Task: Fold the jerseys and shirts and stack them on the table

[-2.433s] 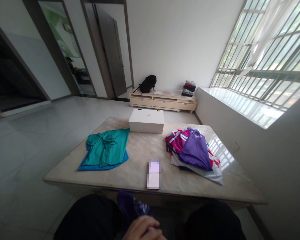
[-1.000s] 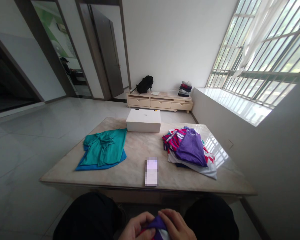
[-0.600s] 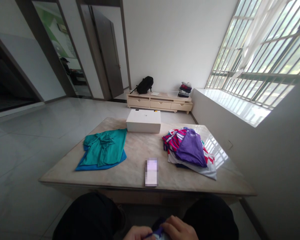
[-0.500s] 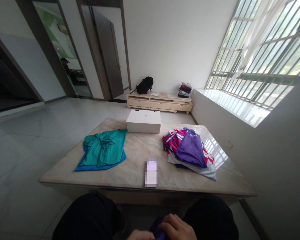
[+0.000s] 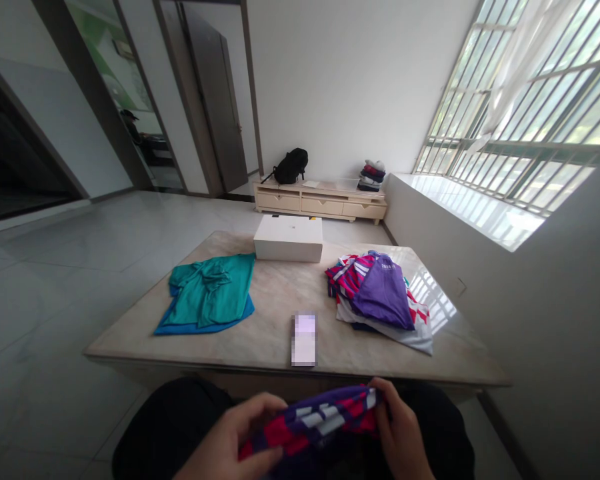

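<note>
Over my lap I hold a purple, red and white patterned garment [image 5: 320,423], stretched between both hands. My left hand [image 5: 230,433] grips its left end and my right hand [image 5: 400,433] grips its right end, both just below the near edge of the marble table [image 5: 275,300]. On the table's right side lies a pile of shirts [image 5: 380,300] with a purple one on top. A teal shirt on a blue one [image 5: 207,293] lies on the left.
A phone [image 5: 304,339] lies near the table's front edge and a white box [image 5: 289,238] at its far edge. Behind stand a low cabinet [image 5: 320,201] with a black backpack [image 5: 290,167] and folded clothes [image 5: 373,175]. A barred window [image 5: 520,113] fills the right wall.
Both hands have risen from the bottom edge and moved apart, spreading the patterned garment wide across my lap. The things on the table stay where they were.
</note>
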Available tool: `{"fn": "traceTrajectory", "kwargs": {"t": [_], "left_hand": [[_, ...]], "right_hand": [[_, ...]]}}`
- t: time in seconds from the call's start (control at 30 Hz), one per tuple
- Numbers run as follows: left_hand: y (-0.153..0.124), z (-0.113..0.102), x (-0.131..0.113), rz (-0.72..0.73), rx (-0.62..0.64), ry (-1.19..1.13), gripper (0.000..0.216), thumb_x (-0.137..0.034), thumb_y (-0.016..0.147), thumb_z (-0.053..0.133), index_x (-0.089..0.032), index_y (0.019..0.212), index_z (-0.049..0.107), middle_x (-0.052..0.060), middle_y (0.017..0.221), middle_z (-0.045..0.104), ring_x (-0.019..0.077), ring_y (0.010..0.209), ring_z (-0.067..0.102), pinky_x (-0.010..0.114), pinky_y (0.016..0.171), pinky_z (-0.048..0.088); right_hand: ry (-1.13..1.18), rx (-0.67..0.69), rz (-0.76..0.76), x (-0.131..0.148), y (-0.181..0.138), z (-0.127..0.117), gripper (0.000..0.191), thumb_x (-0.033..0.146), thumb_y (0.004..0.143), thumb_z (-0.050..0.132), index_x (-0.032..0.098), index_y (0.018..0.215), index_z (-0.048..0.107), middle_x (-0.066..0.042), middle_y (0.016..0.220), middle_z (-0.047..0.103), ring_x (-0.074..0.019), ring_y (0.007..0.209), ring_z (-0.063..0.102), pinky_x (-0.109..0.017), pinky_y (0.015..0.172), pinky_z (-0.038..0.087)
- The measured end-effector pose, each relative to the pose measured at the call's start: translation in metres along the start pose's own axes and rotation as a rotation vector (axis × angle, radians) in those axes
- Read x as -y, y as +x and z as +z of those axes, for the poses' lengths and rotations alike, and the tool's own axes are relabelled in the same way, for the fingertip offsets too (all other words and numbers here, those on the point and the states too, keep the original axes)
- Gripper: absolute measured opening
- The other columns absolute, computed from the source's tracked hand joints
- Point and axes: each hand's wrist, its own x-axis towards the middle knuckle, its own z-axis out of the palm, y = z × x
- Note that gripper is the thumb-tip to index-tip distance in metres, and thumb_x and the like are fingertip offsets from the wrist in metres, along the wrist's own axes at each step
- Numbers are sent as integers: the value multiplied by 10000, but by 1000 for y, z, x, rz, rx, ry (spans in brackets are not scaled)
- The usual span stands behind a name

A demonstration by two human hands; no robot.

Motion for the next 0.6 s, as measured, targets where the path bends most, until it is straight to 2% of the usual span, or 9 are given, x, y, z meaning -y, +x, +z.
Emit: {"fn": "traceTrajectory", "kwargs": {"t": [0.07,0.13,0.23,0.3,0.47,0.6], "left_hand": [[9,-21,-7,135,-182,223,251,-325,816,760,-227,1047,759,41,1036,780,259,1012,712,288,897,538],[16,-37,-15,270,-311,432,146,-354,879,710,-244,949,777,19,925,767,222,909,713,255,841,527],[22,-48,-26,446,-426,626,301,-426,967,608,-226,777,730,-6,717,663,169,689,642,230,690,479],[24,-51,-30,501,-486,694,380,-449,994,562,-213,718,674,-15,665,606,155,631,597,230,645,443],[28,-50,-30,464,-515,725,479,-485,1019,502,-206,630,516,-47,579,482,129,550,500,236,577,357],[31,-38,-37,364,-427,599,518,-533,1017,466,-203,619,456,-51,578,428,128,559,452,239,558,320]], "right_hand": [[-113,-28,-172,3,20,-23,244,216,1021,468,238,1168,661,-68,1004,801,-226,931,788,-258,786,607],[-215,12,-317,11,41,-44,254,202,1029,477,238,1184,674,-83,1041,793,-234,953,785,-261,771,603],[-338,103,-432,27,68,-67,251,205,1046,468,224,1176,682,-90,981,776,-213,818,774,-260,683,577],[-389,147,-469,35,81,-78,246,214,1056,457,215,1135,690,-90,958,775,-210,799,767,-267,683,569],[-434,188,-422,33,98,-101,266,222,1067,428,219,1104,692,-55,955,811,-192,772,782,-251,683,566],[-574,70,-303,35,101,-103,258,318,1061,471,246,1099,716,-49,991,811,-226,770,780,-282,627,556]]}}
